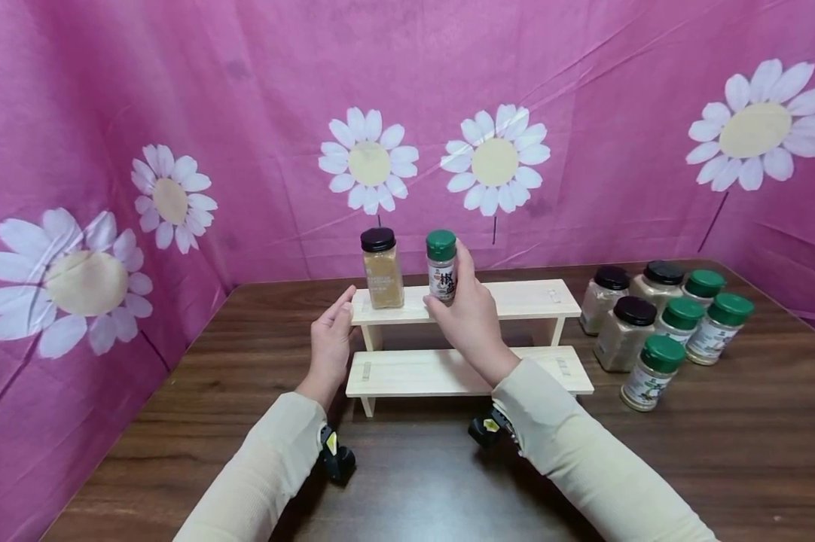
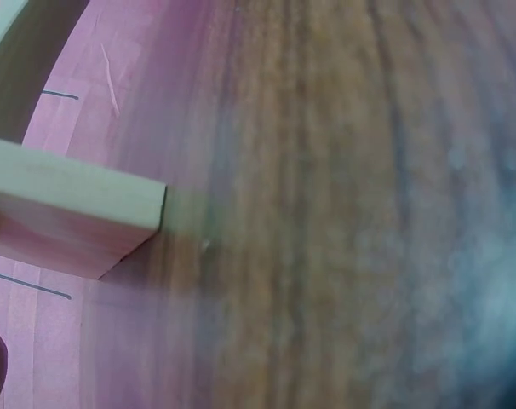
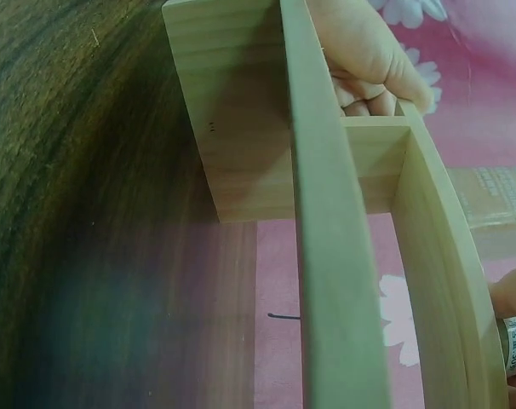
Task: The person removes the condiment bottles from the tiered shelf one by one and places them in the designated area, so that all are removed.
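Note:
A two-tier pale wooden shelf (image 1: 407, 373) stands on the table. My left hand (image 1: 331, 342) grips the left end of its upper tier; the right wrist view shows that thumb on the edge and the fingers curled beside the support. On the upper tier, toward the left, a square spice jar (image 1: 383, 278) with a black lid and tan contents stands upright. To its right, my right hand (image 1: 471, 320) holds an upright green-capped seasoning bottle (image 1: 441, 263) between thumb and fingers, at the upper tier's surface. Whether its base touches the wood I cannot tell.
Right of the shelf stand several more containers: black-lidded jars (image 1: 626, 335) and green-capped bottles (image 1: 654, 373), close together on the dark wooden table (image 1: 258, 361). A pink cloth (image 1: 265, 98) with white daisies hangs behind the table and along its sides.

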The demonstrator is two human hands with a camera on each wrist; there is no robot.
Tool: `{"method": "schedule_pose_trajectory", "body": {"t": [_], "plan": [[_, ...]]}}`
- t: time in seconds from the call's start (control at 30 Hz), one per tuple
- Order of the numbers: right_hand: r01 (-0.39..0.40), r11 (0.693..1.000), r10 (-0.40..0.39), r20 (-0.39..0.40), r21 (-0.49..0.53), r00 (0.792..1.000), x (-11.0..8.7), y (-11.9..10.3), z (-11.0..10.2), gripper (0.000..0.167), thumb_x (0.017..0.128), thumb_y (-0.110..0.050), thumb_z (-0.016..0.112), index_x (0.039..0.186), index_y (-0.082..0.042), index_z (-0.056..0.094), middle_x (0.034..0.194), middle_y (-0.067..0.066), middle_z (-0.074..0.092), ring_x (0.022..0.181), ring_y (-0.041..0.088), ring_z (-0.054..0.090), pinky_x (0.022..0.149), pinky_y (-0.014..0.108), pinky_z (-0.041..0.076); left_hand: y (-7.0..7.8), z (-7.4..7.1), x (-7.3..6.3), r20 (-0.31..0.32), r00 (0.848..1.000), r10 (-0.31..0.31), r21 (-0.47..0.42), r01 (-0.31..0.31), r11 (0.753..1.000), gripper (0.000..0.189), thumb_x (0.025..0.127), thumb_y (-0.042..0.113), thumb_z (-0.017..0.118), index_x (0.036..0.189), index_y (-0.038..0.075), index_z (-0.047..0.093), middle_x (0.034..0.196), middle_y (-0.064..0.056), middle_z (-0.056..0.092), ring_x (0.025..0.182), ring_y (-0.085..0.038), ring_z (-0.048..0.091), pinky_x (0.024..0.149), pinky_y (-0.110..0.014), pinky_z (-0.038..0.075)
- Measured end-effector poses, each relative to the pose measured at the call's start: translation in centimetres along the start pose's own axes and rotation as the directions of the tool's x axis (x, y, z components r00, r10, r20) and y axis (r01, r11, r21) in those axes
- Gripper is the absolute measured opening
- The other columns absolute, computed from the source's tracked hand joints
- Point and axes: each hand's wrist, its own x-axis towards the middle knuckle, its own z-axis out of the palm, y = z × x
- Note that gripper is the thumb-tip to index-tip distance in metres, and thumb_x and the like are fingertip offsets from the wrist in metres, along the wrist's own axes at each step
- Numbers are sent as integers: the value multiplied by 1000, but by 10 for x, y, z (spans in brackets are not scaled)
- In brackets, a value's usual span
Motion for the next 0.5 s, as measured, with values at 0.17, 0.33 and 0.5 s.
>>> {"method": "schedule_pose_trajectory", "body": {"t": [0.17,0.33,0.5], "plan": [[3,1000,-3,-18,-12,1000,-1,-2,0,88,76,-11,73,146,-17,20,116,21,60,98,37,60,83,50,47,-1,0,-1,-16,1000,-4,-14,4,1000,37,96,10,42,131,1,50,133,-14,51,96,-3,58,90,-32,46],[9,1000,-9,-36,-6,999,-1,-1,1,87,75,-10,73,145,-16,23,114,21,62,95,37,61,80,50,47,-2,1,0,-31,1000,1,-15,-1,1000,37,96,10,42,131,1,51,132,-11,52,98,-3,57,89,-29,46],[17,1000,-17,-49,14,999,-2,-2,0,85,74,-9,74,144,-16,25,113,21,62,95,37,61,81,50,47,-2,1,0,-31,999,16,-7,-16,1000,37,95,10,43,130,2,52,132,-11,53,97,-2,57,85,-26,47]]}}
